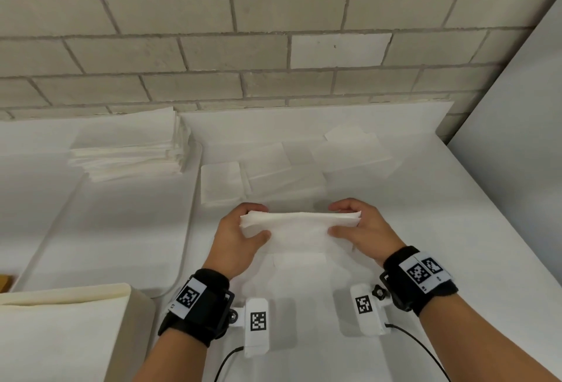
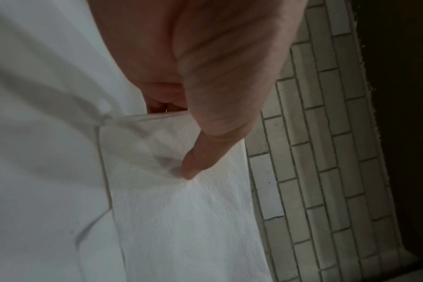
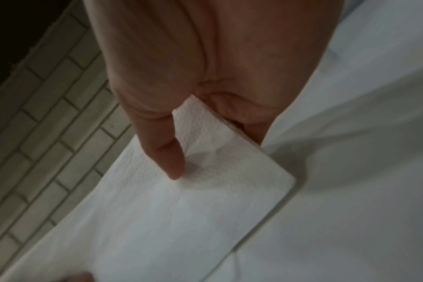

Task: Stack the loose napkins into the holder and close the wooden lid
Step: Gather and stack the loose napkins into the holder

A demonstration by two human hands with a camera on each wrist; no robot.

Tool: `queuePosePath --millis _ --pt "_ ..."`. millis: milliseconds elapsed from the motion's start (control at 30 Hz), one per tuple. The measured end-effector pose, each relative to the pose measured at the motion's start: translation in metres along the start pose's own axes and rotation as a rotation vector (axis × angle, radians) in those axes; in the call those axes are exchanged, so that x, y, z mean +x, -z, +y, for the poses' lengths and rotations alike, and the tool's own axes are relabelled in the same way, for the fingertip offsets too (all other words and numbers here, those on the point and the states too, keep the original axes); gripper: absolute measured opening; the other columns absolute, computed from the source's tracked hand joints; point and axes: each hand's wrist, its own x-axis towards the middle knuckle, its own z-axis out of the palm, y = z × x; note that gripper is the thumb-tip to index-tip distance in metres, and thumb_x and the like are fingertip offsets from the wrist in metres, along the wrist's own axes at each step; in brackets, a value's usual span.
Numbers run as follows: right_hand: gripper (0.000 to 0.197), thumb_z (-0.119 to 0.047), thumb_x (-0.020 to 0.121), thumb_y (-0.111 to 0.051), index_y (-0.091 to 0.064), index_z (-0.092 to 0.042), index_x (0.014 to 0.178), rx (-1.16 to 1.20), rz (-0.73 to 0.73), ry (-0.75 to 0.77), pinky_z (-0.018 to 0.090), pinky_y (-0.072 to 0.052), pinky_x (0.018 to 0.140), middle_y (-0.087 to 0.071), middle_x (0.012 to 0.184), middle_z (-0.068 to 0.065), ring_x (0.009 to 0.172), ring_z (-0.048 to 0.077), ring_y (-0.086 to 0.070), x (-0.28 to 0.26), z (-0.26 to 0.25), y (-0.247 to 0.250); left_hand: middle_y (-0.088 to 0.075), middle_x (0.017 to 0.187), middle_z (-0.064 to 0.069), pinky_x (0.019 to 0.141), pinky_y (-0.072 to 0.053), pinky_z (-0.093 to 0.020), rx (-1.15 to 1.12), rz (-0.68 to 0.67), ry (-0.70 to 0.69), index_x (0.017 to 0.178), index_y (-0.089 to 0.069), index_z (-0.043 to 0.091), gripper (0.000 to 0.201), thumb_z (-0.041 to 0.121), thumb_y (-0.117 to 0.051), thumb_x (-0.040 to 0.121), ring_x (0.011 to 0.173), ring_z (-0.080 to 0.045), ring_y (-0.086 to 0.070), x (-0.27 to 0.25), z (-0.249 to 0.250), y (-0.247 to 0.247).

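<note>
Head view takes in a white table (image 1: 91,244) against a grey brick wall (image 1: 213,16); a tall napkin stack (image 1: 130,150) sits far left by the wall; loose napkins (image 1: 273,168) lie scattered mid-table, beyond the hands; a held napkin bundle (image 1: 299,226) hangs above the table between both hands; the left hand (image 1: 235,238) pinches its left end, thumb (image 2: 193,164) pressed on top, fingers curled beneath; the right hand (image 1: 362,229) grasps the right end likewise, thumb (image 3: 169,158) on the paper.
</note>
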Motion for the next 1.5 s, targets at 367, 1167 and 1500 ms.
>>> queuePosePath --millis 367,1167,1500 --pt "0.024 0.006 0.077 -0.076 -0.069 -0.015 0.086 0.121 0.073 0.043 0.032 -0.055 0.075 -0.073 0.084 0.002 0.081 0.019 -0.068 -0.004 -0.005 -0.006 -0.069 0.11 0.012 0.102 -0.046 -0.023 -0.003 -0.026 -0.149 0.12 -0.064 0.032 0.05 -0.005 -0.068 0.086 0.109 -0.006 -0.063 -0.004 0.012 -0.001" --pt "0.028 -0.004 0.088 -0.066 -0.066 -0.002 0.116 0.673 -0.05 -0.251 0.039 -0.056 0.085 -0.071 0.113 0.016 0.104 0.029 -0.07 -0.016 -0.022 -0.039 -0.07 0.112 -0.019 0.071 -0.059 -0.034 -0.685 -0.022 0.397 0.122 -0.058 0.003 0.06 -0.011 -0.079 0.068 0.091 -0.026 -0.071 -0.03 0.007 -0.028" --pt "0.042 0.004 0.09 -0.063 -0.061 -0.023 0.122 0.091 -0.304 -0.044 0.029 -0.053 0.095 -0.072 0.117 -0.002 0.112 0.016 -0.067 -0.034 -0.025 -0.054 -0.075 0.115 -0.003 0.094 -0.056 -0.042 -0.382 -0.091 0.23 0.123 -0.064 0.017 0.032 0.006 -0.066 0.094 0.108 -0.022 -0.07 -0.027 0.024 -0.042"
